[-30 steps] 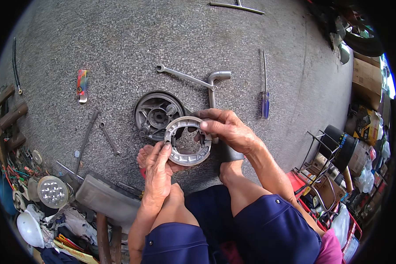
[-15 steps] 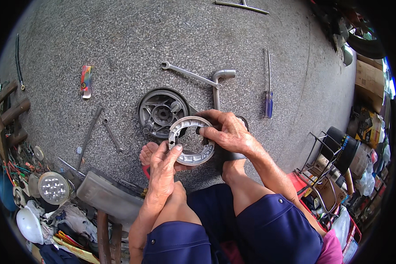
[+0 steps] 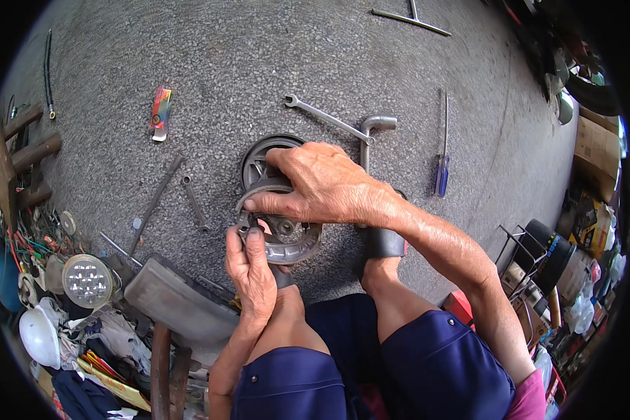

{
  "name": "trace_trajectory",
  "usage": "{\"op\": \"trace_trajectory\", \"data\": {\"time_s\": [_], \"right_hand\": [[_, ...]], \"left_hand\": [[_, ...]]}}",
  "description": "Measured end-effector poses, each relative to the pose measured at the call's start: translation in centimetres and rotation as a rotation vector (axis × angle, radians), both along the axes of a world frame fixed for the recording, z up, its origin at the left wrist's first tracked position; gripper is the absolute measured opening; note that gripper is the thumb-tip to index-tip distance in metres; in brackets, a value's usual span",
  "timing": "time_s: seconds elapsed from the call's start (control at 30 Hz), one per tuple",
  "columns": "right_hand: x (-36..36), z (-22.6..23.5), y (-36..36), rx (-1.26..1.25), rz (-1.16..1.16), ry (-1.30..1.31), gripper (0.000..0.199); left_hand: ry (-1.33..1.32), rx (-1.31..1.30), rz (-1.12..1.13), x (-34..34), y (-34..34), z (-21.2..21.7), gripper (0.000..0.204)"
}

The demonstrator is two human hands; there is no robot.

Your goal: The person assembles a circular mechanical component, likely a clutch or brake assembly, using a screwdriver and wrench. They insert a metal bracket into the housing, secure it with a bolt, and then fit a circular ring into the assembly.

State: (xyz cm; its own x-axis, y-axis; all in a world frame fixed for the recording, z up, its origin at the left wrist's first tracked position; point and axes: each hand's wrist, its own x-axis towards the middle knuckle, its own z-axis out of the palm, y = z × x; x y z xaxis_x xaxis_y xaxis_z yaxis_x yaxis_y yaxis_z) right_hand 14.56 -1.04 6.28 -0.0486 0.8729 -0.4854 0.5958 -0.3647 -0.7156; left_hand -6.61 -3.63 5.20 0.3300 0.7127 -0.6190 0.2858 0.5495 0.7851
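Note:
A pair of curved grey brake shoes (image 3: pixel 295 251) forms a ring above my left foot. My left hand (image 3: pixel 253 276) is closed on the ring's left side, thumb and fingers pinching near where the two shoe ends meet. My right hand (image 3: pixel 322 183) reaches over the top, with its thumb pressed on the upper shoe near that same joint and its fingers curled over the far side. Under and beyond it lies a round metal brake plate (image 3: pixel 248 168) on the floor, largely covered by the right hand. Small dark parts between the shoe ends are hard to make out.
A combination wrench (image 3: pixel 329 120), an angled socket wrench (image 3: pixel 379 123) and a blue-handled screwdriver (image 3: pixel 442 175) lie beyond my hands. Leftward are a small colourful box (image 3: pixel 161 115), a dark bar (image 3: pixel 157 199) and a small wrench (image 3: pixel 194 203). A grey plastic case (image 3: pixel 178 297) sits near my left forearm.
My right hand has moved from the ring's right side across its top to the left joint. The ring has tilted, and the brake plate is now mostly covered. The whole view has shifted slightly.

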Motion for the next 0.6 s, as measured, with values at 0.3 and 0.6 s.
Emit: {"op": "trace_trajectory", "data": {"time_s": [0.3,0.6], "right_hand": [[2.1,-2.8,-1.9,0.155,-0.294,-0.244,0.047],[2.2,-6.4,-2.3,-0.139,-0.227,-0.131,0.048]], "left_hand": [[-0.020,-0.166,0.051,-3.4,-2.6,-2.3,0.043],[-0.060,-0.272,0.047,-3.6,-1.7,-2.1,0.042]]}}
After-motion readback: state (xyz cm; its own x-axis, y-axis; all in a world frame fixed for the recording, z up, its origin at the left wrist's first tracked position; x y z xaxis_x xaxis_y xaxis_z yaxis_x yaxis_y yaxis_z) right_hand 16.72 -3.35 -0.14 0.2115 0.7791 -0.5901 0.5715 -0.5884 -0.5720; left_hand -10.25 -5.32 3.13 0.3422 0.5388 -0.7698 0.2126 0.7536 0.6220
